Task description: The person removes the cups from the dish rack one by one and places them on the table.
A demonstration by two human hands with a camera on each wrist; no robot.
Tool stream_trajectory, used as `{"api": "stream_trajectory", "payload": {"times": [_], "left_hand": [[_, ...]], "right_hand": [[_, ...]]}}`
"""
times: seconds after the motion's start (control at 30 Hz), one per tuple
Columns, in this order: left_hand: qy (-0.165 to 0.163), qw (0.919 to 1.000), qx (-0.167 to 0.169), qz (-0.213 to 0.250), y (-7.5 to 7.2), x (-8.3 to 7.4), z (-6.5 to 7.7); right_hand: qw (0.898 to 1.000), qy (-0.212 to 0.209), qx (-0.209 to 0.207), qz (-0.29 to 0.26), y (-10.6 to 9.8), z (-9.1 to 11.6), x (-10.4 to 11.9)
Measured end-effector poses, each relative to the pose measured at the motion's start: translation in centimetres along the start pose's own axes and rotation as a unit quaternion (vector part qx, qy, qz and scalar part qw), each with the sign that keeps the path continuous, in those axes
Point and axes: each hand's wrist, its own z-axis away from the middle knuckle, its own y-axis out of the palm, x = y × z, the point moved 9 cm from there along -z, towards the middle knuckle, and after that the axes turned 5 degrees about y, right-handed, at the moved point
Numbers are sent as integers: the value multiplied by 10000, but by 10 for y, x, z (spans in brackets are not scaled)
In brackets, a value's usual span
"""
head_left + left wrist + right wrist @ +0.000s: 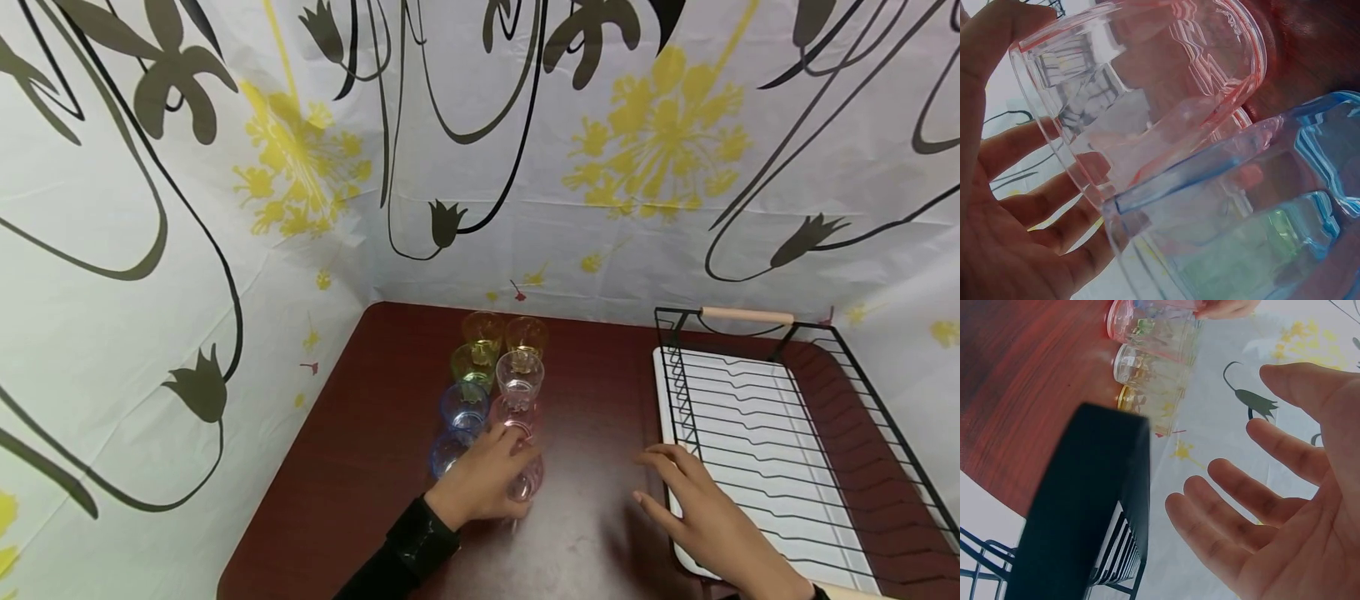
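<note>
My left hand (482, 482) reaches over the nearest pink glass (529, 477), thumb on the near side and fingers across its rim. In the left wrist view that clear pink-tinted glass (1166, 81) stands between thumb and fingers, against a blue glass (1260, 187). Farther back in the two rows are another pink glass (514, 412), a colourless glass (520, 375), a green glass (474, 367) and yellow glasses (482, 329). Partly behind my left hand is the nearer blue glass (447, 452). My right hand (708, 517), holding nothing, hovers by the rack's left edge, fingers spread and slightly bent.
A black wire dish rack (780, 425) with a wooden handle (746, 316) and a white tray (663, 392) stands on the right. Dark red tabletop (592, 417) lies between glasses and rack. Patterned cloth (517, 167) hangs behind and at the sides.
</note>
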Motion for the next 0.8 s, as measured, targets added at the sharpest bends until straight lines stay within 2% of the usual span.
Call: {"api": "stream_trajectory", "payload": {"times": [0.27,0.57,0.7,0.8], "left_hand": [[-42,9999,54,-113,6,-2,0],[-159,9987,254,-407,10,-1,0],[-169,9984,193,-500,5,-3,2],[-59,9987,-96,-500,-7,-5,3]], "right_hand": [[10000,68,18,26,0,4,-1],[9994,-193,-206,213,-7,-1,3],[9986,-345,-244,306,-13,-11,6],[9983,-419,-239,330,-17,-18,8]]}}
